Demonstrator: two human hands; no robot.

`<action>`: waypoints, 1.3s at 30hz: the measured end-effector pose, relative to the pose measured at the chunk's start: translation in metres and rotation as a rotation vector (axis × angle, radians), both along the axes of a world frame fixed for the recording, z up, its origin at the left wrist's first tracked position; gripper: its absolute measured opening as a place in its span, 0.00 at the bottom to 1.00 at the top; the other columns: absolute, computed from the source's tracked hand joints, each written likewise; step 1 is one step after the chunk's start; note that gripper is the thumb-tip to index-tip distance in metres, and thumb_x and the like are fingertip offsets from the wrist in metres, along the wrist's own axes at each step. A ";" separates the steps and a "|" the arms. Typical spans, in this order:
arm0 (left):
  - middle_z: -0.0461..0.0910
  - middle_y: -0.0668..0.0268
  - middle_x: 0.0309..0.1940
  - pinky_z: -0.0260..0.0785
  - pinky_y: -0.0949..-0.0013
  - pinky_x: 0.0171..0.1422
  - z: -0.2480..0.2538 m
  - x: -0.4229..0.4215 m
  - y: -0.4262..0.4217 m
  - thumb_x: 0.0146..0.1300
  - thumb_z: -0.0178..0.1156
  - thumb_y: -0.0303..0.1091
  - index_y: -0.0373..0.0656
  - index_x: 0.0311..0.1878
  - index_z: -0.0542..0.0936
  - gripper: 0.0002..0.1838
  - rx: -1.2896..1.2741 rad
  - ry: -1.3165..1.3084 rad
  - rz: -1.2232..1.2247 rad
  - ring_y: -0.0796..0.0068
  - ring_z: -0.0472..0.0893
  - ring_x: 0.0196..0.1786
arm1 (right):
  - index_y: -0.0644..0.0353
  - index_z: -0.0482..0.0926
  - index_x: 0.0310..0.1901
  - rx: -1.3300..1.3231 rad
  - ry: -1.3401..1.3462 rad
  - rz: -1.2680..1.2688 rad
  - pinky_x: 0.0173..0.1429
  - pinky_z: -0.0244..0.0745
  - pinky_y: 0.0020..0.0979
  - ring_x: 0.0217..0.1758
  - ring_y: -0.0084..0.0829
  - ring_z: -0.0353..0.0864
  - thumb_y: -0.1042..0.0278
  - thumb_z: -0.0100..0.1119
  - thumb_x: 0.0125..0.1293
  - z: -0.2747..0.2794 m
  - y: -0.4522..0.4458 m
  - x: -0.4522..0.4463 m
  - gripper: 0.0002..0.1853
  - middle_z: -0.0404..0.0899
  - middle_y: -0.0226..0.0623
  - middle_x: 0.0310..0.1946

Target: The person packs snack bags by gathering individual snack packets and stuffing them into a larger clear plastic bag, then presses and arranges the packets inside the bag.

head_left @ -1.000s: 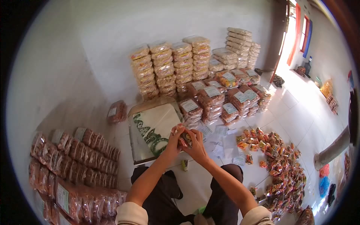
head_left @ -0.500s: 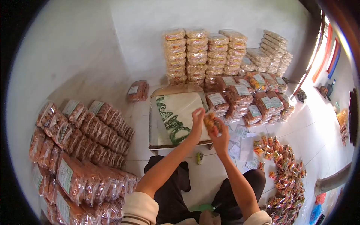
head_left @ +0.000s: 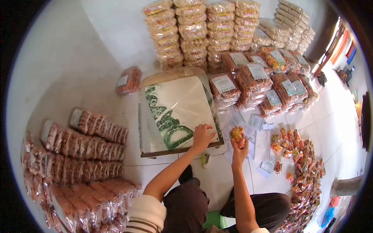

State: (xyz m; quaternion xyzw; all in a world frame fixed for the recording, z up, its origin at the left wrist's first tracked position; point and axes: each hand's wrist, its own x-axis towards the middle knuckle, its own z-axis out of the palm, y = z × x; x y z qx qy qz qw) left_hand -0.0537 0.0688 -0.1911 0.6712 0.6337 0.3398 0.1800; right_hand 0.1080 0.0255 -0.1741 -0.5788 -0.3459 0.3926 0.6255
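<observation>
My right hand (head_left: pixel 239 151) is closed around a small snack packet (head_left: pixel 237 136) with yellow and red on its wrapper. The packet is upright, to the right of the low table's corner and above papers on the floor. My left hand (head_left: pixel 202 138) holds nothing, its fingers apart, over the front right part of the low table (head_left: pixel 144 132). A pale plastic sheet (head_left: pixel 180 105) with green print covers much of the tabletop. A small yellow-green object (head_left: pixel 205 160) is on the floor by the table's front edge.
Bagged brown goods (head_left: pixel 83 163) are stacked at left, and labelled bags (head_left: pixel 254 83) are piled behind at right. Tall stacks of pale bags (head_left: pixel 192 33) stand against the wall. Small packets (head_left: pixel 305 167) lie on the right floor near loose papers (head_left: pixel 262 145).
My hands have moved apart. The left has opened and is lower over the table's front; the right has shifted right with the packet. The camera's view has changed too.
</observation>
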 end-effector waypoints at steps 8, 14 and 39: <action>0.71 0.70 0.35 0.52 0.62 0.45 -0.002 0.011 0.002 0.53 0.59 0.43 0.48 0.32 0.76 0.10 0.075 0.114 0.164 0.67 0.67 0.42 | 0.70 0.61 0.57 0.038 0.153 -0.009 0.53 0.68 0.26 0.49 0.27 0.72 0.76 0.62 0.53 -0.005 0.016 -0.001 0.30 0.70 0.42 0.49; 0.73 0.70 0.28 0.53 0.63 0.45 0.002 0.007 -0.008 0.57 0.56 0.40 0.46 0.30 0.78 0.09 0.077 -0.009 0.195 0.69 0.69 0.38 | 0.67 0.61 0.58 0.018 0.312 0.228 0.50 0.70 0.24 0.45 0.24 0.74 0.78 0.61 0.53 0.031 0.008 -0.033 0.30 0.74 0.39 0.45; 0.62 0.64 0.24 0.58 0.68 0.34 0.064 -0.068 -0.042 0.61 0.52 0.34 0.44 0.35 0.79 0.08 -0.063 -0.274 -0.329 0.68 0.65 0.28 | 0.60 0.69 0.47 -0.137 0.862 0.616 0.51 0.69 0.27 0.40 0.25 0.73 0.69 0.56 0.59 -0.003 0.081 -0.121 0.15 0.72 0.33 0.39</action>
